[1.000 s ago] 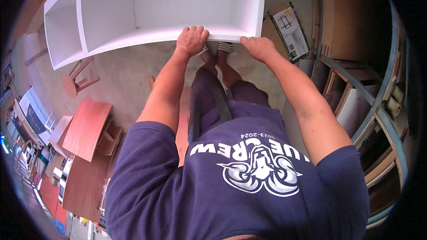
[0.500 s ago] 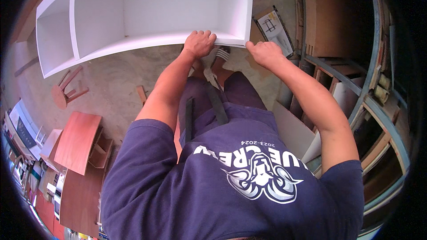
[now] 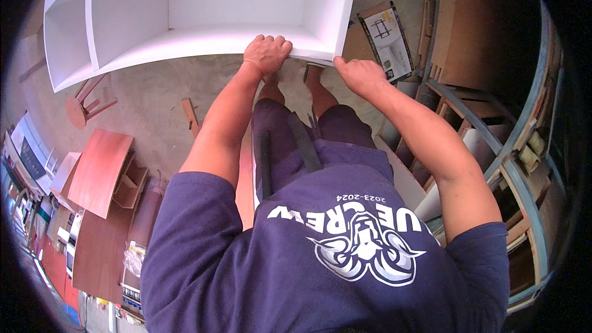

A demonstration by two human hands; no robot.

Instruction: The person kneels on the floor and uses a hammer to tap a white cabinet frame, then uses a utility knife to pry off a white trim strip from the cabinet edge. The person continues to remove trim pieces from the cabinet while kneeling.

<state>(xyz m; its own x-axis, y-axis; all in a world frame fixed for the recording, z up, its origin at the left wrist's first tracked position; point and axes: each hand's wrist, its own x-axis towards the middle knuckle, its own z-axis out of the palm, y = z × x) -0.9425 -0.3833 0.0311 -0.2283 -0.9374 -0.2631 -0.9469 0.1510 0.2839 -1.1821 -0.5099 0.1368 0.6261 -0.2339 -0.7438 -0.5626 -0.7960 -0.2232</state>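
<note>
Step in hand: steadying the white laminated shelf cabinet (image 3: 197, 12), which lies open-side-up on the concrete floor (image 3: 148, 105) at the feet. Left hand (image 3: 266, 54) fingers clenched over its near edge; right hand (image 3: 359, 76) rests at the corner, grip unclear. Next move likely needs firm two-handed hold.

The white open-fronted cabinet (image 3: 185, 6), split by one divider into a small and a large compartment, lies on the concrete floor (image 3: 154, 98).

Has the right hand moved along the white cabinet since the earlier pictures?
Yes. The right hand went from the white cabinet front edge to its right corner.
</note>
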